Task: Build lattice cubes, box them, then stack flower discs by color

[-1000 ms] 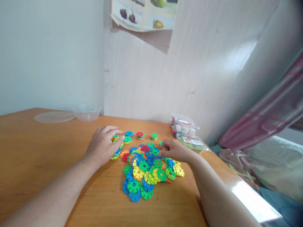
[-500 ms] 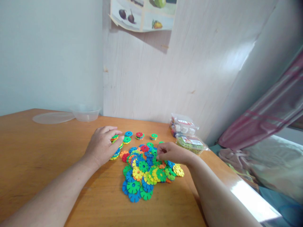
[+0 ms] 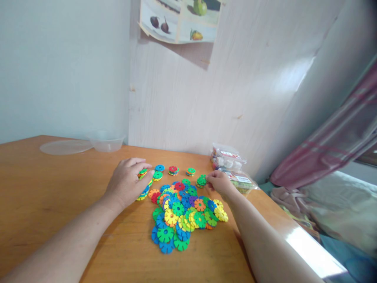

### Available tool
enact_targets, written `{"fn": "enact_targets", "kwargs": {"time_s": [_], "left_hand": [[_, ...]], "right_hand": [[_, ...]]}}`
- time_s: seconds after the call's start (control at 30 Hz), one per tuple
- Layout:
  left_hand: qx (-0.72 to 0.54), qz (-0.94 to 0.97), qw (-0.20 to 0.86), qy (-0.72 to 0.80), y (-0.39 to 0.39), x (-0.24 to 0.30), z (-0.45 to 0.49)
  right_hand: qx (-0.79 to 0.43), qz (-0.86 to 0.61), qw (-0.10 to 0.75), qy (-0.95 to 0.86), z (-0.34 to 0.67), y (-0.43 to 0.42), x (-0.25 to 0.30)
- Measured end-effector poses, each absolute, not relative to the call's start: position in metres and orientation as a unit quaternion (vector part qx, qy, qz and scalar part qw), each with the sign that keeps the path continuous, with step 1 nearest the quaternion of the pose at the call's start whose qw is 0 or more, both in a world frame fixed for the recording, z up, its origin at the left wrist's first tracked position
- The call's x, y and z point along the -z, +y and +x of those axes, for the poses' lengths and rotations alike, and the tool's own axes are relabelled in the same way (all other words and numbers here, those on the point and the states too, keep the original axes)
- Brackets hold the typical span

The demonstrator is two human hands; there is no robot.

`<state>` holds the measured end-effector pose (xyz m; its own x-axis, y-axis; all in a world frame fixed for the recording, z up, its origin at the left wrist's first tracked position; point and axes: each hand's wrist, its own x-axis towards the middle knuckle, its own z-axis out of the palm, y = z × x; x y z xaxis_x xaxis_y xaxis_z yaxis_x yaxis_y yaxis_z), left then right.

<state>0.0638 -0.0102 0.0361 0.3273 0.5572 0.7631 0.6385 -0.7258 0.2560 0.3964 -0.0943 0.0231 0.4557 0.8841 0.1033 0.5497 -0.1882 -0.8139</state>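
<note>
A loose heap of notched plastic flower discs (image 3: 178,209) in green, blue, yellow, orange, red and purple lies on the wooden table. My right hand (image 3: 219,183) is beyond the heap's far right side, thumb and finger pinched on the edge of a green notched disc (image 3: 202,179). That disc sits tilted on top of a small stack. On the left, my left hand (image 3: 126,181) hovers with fingers stretched and thumb apart, beside several disc stacks, partly covering one stack (image 3: 143,172). Another stack (image 3: 143,193) shows under its thumb.
Short stacks with a blue top (image 3: 159,168), a red top (image 3: 173,170) and a green top (image 3: 191,171) form a row behind the heap. Clear plastic food boxes (image 3: 228,157) stand at back right. A clear bowl (image 3: 107,143) and a round lid (image 3: 66,147) are at back left.
My right hand has moved from over the heap to the right and away from me, onto the stack at the far right. A purple and an orange disc are uncovered. My left hand has stayed put.
</note>
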Motion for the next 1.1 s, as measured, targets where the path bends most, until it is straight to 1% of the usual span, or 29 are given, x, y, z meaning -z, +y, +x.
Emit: {"fn": "enact_targets", "kwargs": {"time_s": [0.2, 0.27, 0.4, 0.47, 0.57, 0.67, 0.77, 0.87, 1.0, 1.1], "left_hand": [[0.45, -0.811, 0.046, -0.372, -0.01, -0.036, 0.064], [0.449, -0.811, 0.044, -0.373, -0.011, -0.037, 0.064], [0.448, -0.811, 0.037, -0.374, -0.011, -0.038, 0.064], [0.446, -0.812, 0.036, -0.375, -0.012, -0.038, 0.064], [0.447, -0.811, 0.036, -0.375, -0.012, -0.038, 0.065], [0.447, -0.812, 0.034, -0.375, -0.012, -0.037, 0.065], [0.443, -0.813, 0.034, -0.375, -0.012, -0.037, 0.065], [0.444, -0.813, 0.034, -0.375, -0.012, -0.037, 0.065], [0.445, -0.811, 0.033, -0.379, -0.013, -0.038, 0.064], [0.447, -0.812, 0.033, -0.375, -0.012, -0.037, 0.064]], "right_hand": [[-0.152, -0.761, 0.376, -0.506, 0.397, -0.1, -0.029], [-0.165, -0.749, 0.33, -0.55, 0.394, -0.107, -0.037], [-0.252, -0.684, 0.199, -0.655, 0.385, -0.126, -0.056], [-0.259, -0.666, 0.152, -0.682, 0.382, -0.133, -0.063], [-0.238, -0.665, 0.107, -0.7, 0.385, -0.138, -0.069], [-0.221, -0.676, 0.08, -0.698, 0.391, -0.14, -0.068], [-0.204, -0.687, 0.061, -0.695, 0.393, -0.139, -0.067], [-0.201, -0.688, 0.07, -0.694, 0.39, -0.139, -0.067], [-0.212, -0.667, 0.099, -0.707, 0.383, -0.138, -0.069], [-0.198, -0.658, 0.154, -0.71, 0.382, -0.134, -0.067]]}}
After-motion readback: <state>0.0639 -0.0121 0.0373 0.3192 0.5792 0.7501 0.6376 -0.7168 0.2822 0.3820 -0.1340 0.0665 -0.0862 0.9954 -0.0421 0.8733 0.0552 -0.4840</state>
